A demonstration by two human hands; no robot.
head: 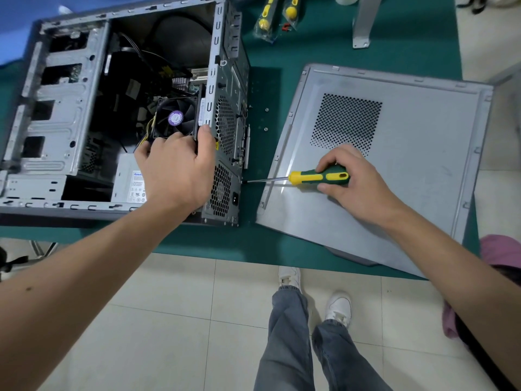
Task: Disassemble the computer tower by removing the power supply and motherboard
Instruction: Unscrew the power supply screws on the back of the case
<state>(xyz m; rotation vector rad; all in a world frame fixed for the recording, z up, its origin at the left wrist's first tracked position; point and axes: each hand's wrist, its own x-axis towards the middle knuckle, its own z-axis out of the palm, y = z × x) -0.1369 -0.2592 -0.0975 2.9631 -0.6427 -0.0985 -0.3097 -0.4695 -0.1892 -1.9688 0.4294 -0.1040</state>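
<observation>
The tower (pixel 121 108) lay on its side on the green table (pixel 394 38), its open face upward, toward ten o'clock of the scene. Inside it, the power supply (pixel 128 182) sat in the near corner, beside the rear wall, partly hidden under the left hand (pixel 176 167). A black fan (pixel 176 118) stood just beyond that hand. The motherboard lay deeper in the case, mostly covered by cables and shadow; its state could not be judged.

The left hand rested over the rear edge of the tower, thumb hooked on the rim at about twelve o'clock of the hand, fingers curled down into the case; whether they held anything inside could not be told.

The right hand (pixel 355 182) gripped the green-and-yellow handle of a screwdriver (pixel 320 177). The shaft ran level toward nine o'clock, its tip touching the rear wall of the tower near the power supply's vent grille (pixel 221 187).

The side panel (pixel 394 153) lay flat on the table at three o'clock of the tower, under the right hand, its near corner overhanging the table edge. Two loose screws (pixel 266 119) lay on the table between tower and panel. Two more screwdrivers in clear bags (pixel 277 15) lay at twelve o'clock, well apart from the work. The person stood on a tiled floor (pixel 169 320) at six o'clock.
</observation>
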